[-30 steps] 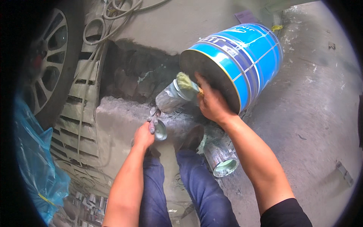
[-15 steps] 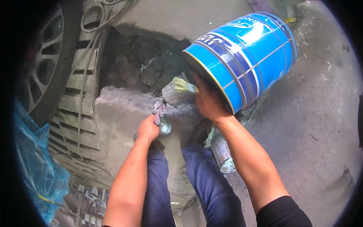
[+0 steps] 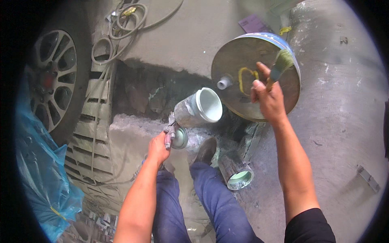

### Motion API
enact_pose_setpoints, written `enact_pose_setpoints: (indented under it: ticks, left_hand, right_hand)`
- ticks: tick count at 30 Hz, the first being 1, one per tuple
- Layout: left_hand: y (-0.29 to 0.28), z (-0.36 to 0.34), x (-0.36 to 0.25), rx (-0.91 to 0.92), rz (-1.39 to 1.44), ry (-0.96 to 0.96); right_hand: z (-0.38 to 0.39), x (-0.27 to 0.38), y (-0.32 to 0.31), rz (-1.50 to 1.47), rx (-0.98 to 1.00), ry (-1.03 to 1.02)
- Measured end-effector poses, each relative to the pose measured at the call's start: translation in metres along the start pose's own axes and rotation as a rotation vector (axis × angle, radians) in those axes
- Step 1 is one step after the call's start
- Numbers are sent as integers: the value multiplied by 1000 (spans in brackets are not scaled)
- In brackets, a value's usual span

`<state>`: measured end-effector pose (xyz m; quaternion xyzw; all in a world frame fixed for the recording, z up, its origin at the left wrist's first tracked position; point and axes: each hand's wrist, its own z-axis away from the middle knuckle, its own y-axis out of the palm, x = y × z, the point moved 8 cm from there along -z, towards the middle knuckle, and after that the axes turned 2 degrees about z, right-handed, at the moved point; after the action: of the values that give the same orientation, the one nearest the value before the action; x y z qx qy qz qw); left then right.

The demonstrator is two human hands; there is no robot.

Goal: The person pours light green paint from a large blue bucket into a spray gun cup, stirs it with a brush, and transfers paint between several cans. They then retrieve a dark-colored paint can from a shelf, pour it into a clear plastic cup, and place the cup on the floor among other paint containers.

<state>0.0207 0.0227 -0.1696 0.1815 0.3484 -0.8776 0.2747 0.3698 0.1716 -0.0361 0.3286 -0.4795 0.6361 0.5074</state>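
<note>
My left hand (image 3: 159,146) is closed around a metal spray gun fitting (image 3: 171,131) with a round pale green cup lid (image 3: 180,138). Just beyond it is a paint-smeared cup (image 3: 188,111), tilted, its white-rimmed mouth facing right; I cannot tell whether the fitting supports it. My right hand (image 3: 268,97) grips a paintbrush (image 3: 277,72), bristles up, index finger stretched out. That hand is over the top of a blue metal drum (image 3: 229,52), which has a pale spout (image 3: 224,82) and a yellow loop handle (image 3: 242,83).
A second cup (image 3: 240,178), pale green inside, is on the floor by my right foot. Beyond the cups lies a broken pit (image 3: 137,91). At left are a car wheel (image 3: 56,77), a coiled hose (image 3: 121,30) and blue plastic sheeting (image 3: 44,170). A metal bracket (image 3: 368,178) lies at right.
The drum has gone from tipped over the cup to standing with its top facing me. My right hand has left its rim and moved right, still holding the paintbrush. My left hand has barely moved.
</note>
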Motion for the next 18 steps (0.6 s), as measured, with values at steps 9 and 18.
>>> enact_pose_setpoints:
  ticks: [9, 18]
  left_hand:
    - [-39, 31, -58, -40, 93, 222]
    - [-70, 71, -62, -77, 195, 234]
  right_hand:
    - [-43, 16, -174, 252, -311, 44]
    - [-74, 0, -239, 482, -414, 238]
